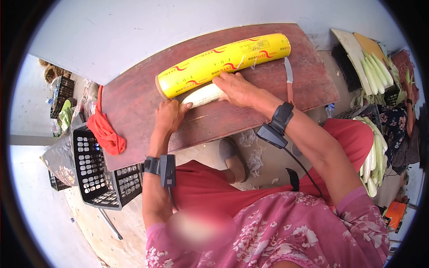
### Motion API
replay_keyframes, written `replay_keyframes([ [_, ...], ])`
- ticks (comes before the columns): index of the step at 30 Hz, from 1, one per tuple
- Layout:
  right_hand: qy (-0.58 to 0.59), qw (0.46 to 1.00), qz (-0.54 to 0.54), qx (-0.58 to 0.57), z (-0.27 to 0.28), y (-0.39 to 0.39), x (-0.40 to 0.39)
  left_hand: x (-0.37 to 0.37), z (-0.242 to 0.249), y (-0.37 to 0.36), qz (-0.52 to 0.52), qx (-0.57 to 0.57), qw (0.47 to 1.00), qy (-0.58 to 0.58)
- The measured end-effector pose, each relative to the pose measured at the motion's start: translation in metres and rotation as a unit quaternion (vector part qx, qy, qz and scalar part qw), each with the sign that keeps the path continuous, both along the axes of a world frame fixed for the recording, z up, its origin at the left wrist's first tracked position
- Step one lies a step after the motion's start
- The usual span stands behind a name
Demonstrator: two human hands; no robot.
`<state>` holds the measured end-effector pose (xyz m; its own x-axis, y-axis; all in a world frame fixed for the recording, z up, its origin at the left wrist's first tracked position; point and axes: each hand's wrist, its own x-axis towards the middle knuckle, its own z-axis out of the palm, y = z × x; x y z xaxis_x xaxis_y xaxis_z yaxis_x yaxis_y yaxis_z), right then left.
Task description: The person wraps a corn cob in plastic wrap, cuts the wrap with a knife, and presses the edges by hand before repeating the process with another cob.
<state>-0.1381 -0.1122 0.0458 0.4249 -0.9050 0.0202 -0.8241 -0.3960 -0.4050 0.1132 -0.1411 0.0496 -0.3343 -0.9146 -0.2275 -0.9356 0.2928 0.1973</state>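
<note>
A pale, husked ear of corn [203,95] lies slantwise above the reddish-brown table [214,123], along the near side of a roll of yellow-printed cling film [223,64]. My left hand [169,115] has its fingers closed at the corn's left end. At the right end, my right hand [239,90] grips the corn, its fingertips close to the roll's edge. Some fingers of both hands are hidden behind the corn and the hands themselves. To the right of the roll, a knife [289,76] with a reddish handle rests on the tabletop.
A black plastic crate [96,172] stands at the table's left edge, below a red cloth [106,134]. Pale husked-looking ears [374,156] are piled at right, with more on a board [375,73]. Another person's arm [410,114] shows at far right.
</note>
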Motion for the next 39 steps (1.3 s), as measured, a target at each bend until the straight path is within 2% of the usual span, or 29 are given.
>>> replay_keyframes([
  [2, -0.012, 1.0, 0.006, -0.008, 0.0, 0.005, 0.0, 0.004, 0.0, 0.0, 0.0, 0.031, 0.999, 0.012],
  [5, -0.01, 1.0, 0.011, -0.008, 0.002, 0.008, 0.001, 0.002, 0.005, 0.014, -0.005, -0.039, 0.999, -0.028],
  [8, -0.004, 1.0, 0.006, 0.004, 0.005, 0.008, 0.001, -0.029, 0.058, 0.045, 0.087, 0.018, 0.989, -0.119],
  [11, -0.016, 1.0, 0.001, -0.002, -0.001, 0.008, 0.002, -0.053, 0.048, 0.064, -0.004, -0.15, 0.989, 0.009],
  [12, -0.022, 1.0, 0.0, -0.009, -0.003, 0.008, 0.001, -0.06, 0.039, 0.068, -0.076, -0.222, 0.97, 0.067],
  [13, -0.022, 1.0, -0.005, -0.005, -0.005, 0.008, 0.002, -0.069, 0.032, 0.068, -0.11, -0.22, 0.96, 0.133],
  [16, -0.017, 1.0, -0.014, 0.008, -0.008, 0.005, 0.002, -0.086, 0.004, 0.06, -0.142, -0.196, 0.945, 0.221],
  [19, -0.007, 1.0, -0.013, 0.012, -0.006, 0.004, 0.002, -0.087, -0.011, 0.057, -0.118, -0.23, 0.945, 0.2],
  [23, -0.019, 1.0, -0.015, 0.006, -0.002, 0.009, 0.001, -0.084, -0.02, 0.049, -0.087, -0.209, 0.95, 0.215],
  [30, -0.009, 1.0, -0.001, 0.023, 0.001, 0.008, -0.004, -0.1, -0.021, 0.05, -0.013, -0.224, 0.951, 0.212],
  [33, -0.027, 0.993, -0.014, -0.113, 0.0, 0.025, -0.012, -0.104, -0.024, 0.051, -0.006, -0.247, 0.945, 0.213],
  [36, -0.067, 0.992, -0.008, -0.103, 0.012, 0.019, -0.032, -0.102, -0.028, 0.048, -0.011, -0.26, 0.942, 0.212],
  [39, -0.124, 0.973, -0.05, -0.188, 0.022, 0.005, -0.042, -0.103, -0.028, 0.046, -0.007, -0.26, 0.945, 0.199],
])
